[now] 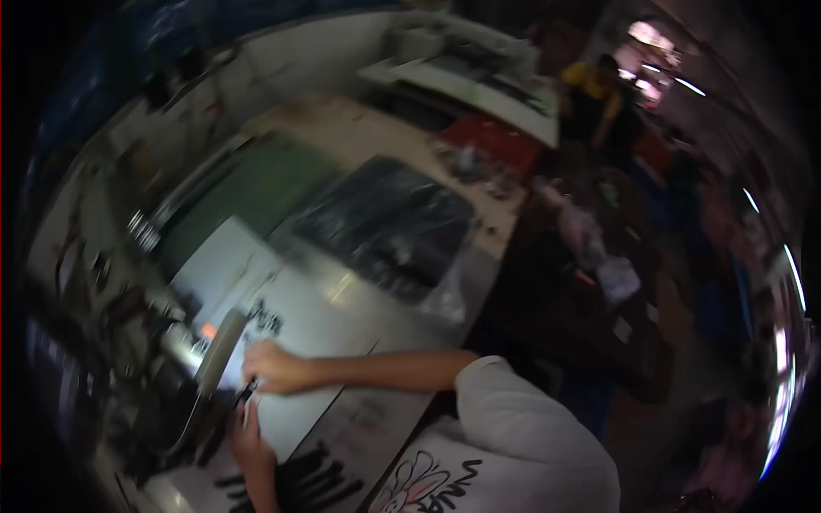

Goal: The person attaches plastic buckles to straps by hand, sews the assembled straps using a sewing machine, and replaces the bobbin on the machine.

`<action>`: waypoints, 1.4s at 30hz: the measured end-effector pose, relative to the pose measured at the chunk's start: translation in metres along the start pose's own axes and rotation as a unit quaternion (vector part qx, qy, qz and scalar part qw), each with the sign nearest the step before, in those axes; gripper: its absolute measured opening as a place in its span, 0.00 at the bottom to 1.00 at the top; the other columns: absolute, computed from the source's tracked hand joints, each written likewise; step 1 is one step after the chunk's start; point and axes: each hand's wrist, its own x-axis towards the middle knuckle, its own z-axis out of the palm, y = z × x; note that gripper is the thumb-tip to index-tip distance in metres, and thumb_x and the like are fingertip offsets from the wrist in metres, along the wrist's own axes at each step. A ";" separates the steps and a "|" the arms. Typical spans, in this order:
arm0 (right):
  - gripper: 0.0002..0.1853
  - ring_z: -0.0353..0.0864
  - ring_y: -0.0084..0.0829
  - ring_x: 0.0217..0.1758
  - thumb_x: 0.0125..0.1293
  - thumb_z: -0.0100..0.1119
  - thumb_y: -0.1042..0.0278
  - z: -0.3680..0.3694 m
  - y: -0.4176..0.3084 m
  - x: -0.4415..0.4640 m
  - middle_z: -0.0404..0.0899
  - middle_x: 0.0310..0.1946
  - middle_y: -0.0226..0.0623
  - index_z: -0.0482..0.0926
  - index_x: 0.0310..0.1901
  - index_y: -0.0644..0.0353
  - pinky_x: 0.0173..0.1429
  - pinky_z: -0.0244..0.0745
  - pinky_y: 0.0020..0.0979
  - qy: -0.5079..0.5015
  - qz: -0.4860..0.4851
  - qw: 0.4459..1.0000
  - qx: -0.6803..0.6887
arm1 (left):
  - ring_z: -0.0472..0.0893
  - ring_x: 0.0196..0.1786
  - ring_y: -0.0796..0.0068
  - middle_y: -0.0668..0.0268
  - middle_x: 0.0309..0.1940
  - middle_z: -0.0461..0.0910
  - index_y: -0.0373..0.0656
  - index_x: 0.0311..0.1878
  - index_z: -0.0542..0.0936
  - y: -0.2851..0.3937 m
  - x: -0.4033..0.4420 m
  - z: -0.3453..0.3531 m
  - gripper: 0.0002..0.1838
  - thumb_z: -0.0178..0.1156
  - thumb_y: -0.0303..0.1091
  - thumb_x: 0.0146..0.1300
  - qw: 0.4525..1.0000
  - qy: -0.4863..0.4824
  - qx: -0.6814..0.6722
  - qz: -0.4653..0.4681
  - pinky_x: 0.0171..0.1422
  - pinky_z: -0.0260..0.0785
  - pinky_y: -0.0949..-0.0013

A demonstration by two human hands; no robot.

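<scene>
Big table (342,318) w/ a shiny blk bundle (385,214) on top. Dark strips (306,477) lie nr. the btm. of view. Tan bar (222,349), tilted, at left. R hand (278,368) is curled, L hand (250,438) pinches; both hold a sm. dark piece (246,394) b/w them, nr. the bar. Too blurry to name it.

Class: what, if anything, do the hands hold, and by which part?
Seemingly a small, dark, narrow piece: the bare right hand at its upper end, the bare left hand at its lower; blur hides the exact grip.
</scene>
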 end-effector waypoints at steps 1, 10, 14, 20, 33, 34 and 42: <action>0.11 0.67 0.37 0.45 0.46 0.63 0.62 -0.008 -0.009 0.001 0.68 0.34 0.33 0.74 0.31 0.50 0.46 0.57 0.38 -0.026 0.022 0.999 -0.018 | 0.71 0.54 0.47 0.46 0.52 0.71 0.40 0.55 0.74 -0.003 -0.001 0.003 0.23 0.46 0.22 0.55 1.000 0.006 -0.025 -0.016 0.59 0.62 0.58; 0.05 0.67 0.40 0.36 0.52 0.50 0.70 0.004 -0.011 0.004 0.66 0.28 0.40 0.68 0.28 0.62 0.42 0.62 0.37 -0.036 -0.104 0.988 -0.104 | 0.68 0.53 0.51 0.49 0.49 0.73 0.41 0.55 0.75 0.006 0.000 -0.006 0.21 0.55 0.32 0.56 0.989 0.041 -0.073 -0.120 0.61 0.57 0.57; 0.06 0.72 0.45 0.31 0.59 0.50 0.69 -0.010 -0.040 -0.003 0.72 0.25 0.43 0.72 0.30 0.62 0.38 0.67 0.40 -0.062 0.045 0.994 0.083 | 0.76 0.41 0.59 0.59 0.35 0.79 0.41 0.39 0.80 0.027 0.007 -0.027 0.11 0.63 0.31 0.52 0.973 0.079 -0.171 -0.137 0.55 0.63 0.61; 0.09 0.70 0.16 0.31 0.68 0.47 0.67 -0.026 -0.068 -0.006 0.72 0.26 0.27 0.72 0.34 0.64 0.37 0.66 0.19 -0.135 0.286 0.865 0.390 | 0.79 0.38 0.79 0.64 0.33 0.83 0.37 0.40 0.80 0.048 0.009 -0.053 0.10 0.61 0.32 0.57 0.889 -0.028 -0.390 -0.237 0.49 0.68 0.76; 0.05 0.72 0.26 0.36 0.56 0.59 0.76 -0.062 -0.074 -0.009 0.75 0.33 0.32 0.76 0.35 0.61 0.39 0.68 0.23 0.087 0.153 0.980 0.097 | 0.79 0.37 0.81 0.63 0.32 0.82 0.33 0.42 0.77 0.069 0.040 -0.030 0.11 0.56 0.31 0.63 0.826 0.044 -0.511 -0.234 0.45 0.71 0.76; 0.05 0.72 0.27 0.36 0.55 0.59 0.76 -0.065 -0.075 -0.010 0.75 0.33 0.32 0.76 0.35 0.61 0.38 0.69 0.24 0.088 0.137 0.982 0.092 | 0.80 0.37 0.81 0.63 0.32 0.82 0.33 0.42 0.77 0.071 0.043 -0.026 0.10 0.56 0.31 0.62 0.819 0.049 -0.523 -0.231 0.45 0.71 0.76; 0.04 0.74 0.29 0.34 0.55 0.58 0.77 -0.064 -0.073 -0.013 0.74 0.30 0.35 0.74 0.32 0.63 0.37 0.71 0.27 0.110 0.112 0.987 0.046 | 0.80 0.37 0.79 0.63 0.33 0.82 0.33 0.41 0.77 0.085 0.057 -0.015 0.08 0.55 0.28 0.63 0.819 0.070 -0.529 -0.214 0.44 0.72 0.77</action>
